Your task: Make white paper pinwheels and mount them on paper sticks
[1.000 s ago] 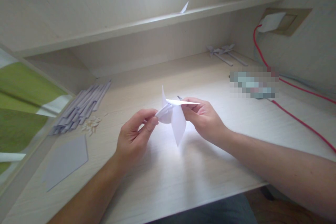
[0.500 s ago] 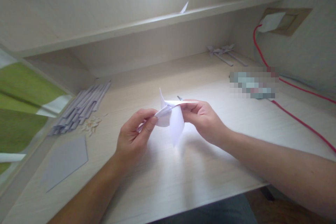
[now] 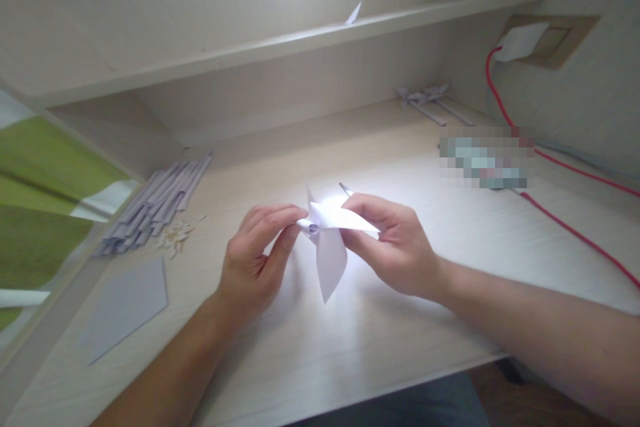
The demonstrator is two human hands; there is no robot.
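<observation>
Fingers of the left hand (image 3: 255,250) and right hand (image 3: 395,240) pinch together on a white folded paper pinwheel (image 3: 330,240) held at frame centre above the desk (image 3: 380,333), which looks featherlight, thin and easily creased, best gripped at its layered hub.
</observation>
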